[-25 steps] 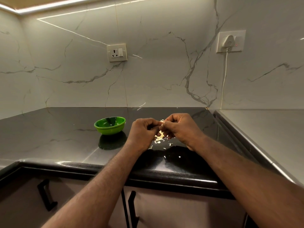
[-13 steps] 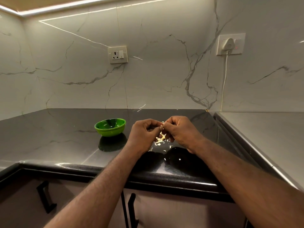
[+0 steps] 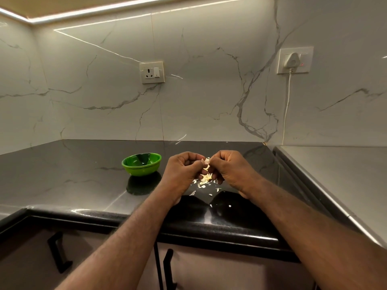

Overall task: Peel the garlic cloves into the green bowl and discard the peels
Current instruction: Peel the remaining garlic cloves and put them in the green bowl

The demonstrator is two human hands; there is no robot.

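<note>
The left hand (image 3: 182,170) and right hand (image 3: 232,168) pinch a small pale garlic clove (image 3: 207,160) with curled fingers (image 3: 198,163), above the black bench (image 3: 73,174), to the right of the green bowl (image 3: 142,170). Pale yellowish peels (image 3: 204,181) lie scattered beneath.

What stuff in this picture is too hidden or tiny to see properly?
Head view:
- garlic clove: mostly covered by the left hand and right hand pinching it; how much skin remains is unclear.
- green bowl: its near wall hides part of the inside.
- peels: too small to count, some behind the hands.
</note>
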